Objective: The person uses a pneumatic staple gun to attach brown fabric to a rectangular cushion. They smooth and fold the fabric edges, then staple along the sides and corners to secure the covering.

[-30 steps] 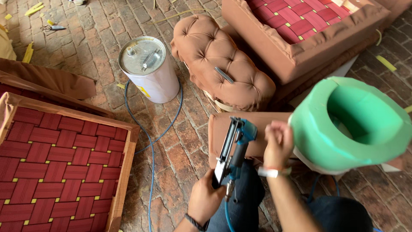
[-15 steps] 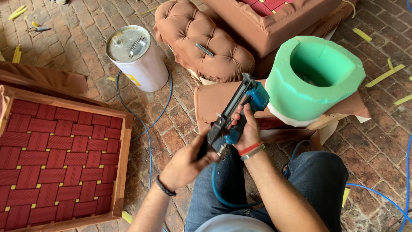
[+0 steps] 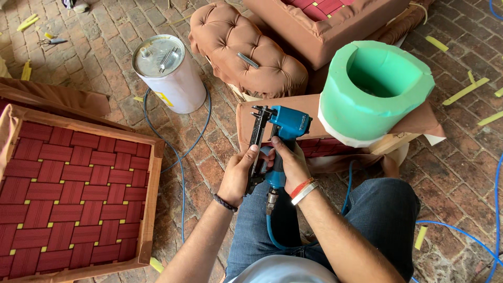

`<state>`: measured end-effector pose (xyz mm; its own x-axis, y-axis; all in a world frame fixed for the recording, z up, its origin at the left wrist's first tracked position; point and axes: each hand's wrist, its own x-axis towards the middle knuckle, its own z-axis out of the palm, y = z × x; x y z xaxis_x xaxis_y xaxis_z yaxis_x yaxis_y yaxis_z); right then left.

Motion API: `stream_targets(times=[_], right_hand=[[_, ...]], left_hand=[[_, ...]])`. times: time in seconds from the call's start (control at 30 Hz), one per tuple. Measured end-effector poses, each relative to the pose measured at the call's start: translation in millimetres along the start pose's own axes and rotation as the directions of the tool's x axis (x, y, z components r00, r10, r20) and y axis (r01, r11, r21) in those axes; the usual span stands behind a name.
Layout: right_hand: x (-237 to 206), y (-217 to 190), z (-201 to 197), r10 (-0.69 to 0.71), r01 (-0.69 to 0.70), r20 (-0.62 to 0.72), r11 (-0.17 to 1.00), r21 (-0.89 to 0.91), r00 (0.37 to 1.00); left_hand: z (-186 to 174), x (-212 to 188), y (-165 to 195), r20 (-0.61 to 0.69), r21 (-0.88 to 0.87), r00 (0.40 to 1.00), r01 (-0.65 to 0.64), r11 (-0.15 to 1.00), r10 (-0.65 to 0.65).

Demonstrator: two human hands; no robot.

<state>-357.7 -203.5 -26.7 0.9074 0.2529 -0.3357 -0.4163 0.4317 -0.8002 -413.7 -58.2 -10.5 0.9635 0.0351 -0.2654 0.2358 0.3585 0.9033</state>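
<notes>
A blue pneumatic staple gun [image 3: 283,131] with a black magazine is held upright in front of me, above my lap. My right hand [image 3: 291,165] grips its handle. My left hand [image 3: 240,175] pinches the lower end of the black magazine. A blue air hose [image 3: 275,230] runs down from the gun's base between my legs. Just beyond the gun lies a brown upholstered seat piece [image 3: 246,118], and on it stands a green foam cylinder [image 3: 374,89].
A wooden frame with red woven webbing [image 3: 73,194] lies at the left. A white metal can [image 3: 170,73] stands behind it, a blue hose [image 3: 181,167] curling round it. A brown tufted cushion [image 3: 241,52] and a larger upholstered frame [image 3: 325,26] sit farther back. The floor is brick.
The gun has swung from tilted to upright and come closer to me. My left hand has moved onto the magazine's lower end. The view has shifted left.
</notes>
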Motion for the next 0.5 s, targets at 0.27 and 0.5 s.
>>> stream_targets(times=[0.27, 0.5], right_hand=[[-2.4, -21.4, -12.2, -0.089, 0.101, 0.056, 0.955, -0.279, 0.994], [-10.7, -104.3, -85.9, -0.243, 0.291, 0.173, 0.625, -0.725, 0.954]], left_hand=[[12.2, 14.2, -7.3, -0.06, 0.046, 0.996, -0.062, 0.997, 0.064], [45.8, -4.1, -21.9, -0.088, 0.212, 0.992, -0.067, 0.975, 0.087]])
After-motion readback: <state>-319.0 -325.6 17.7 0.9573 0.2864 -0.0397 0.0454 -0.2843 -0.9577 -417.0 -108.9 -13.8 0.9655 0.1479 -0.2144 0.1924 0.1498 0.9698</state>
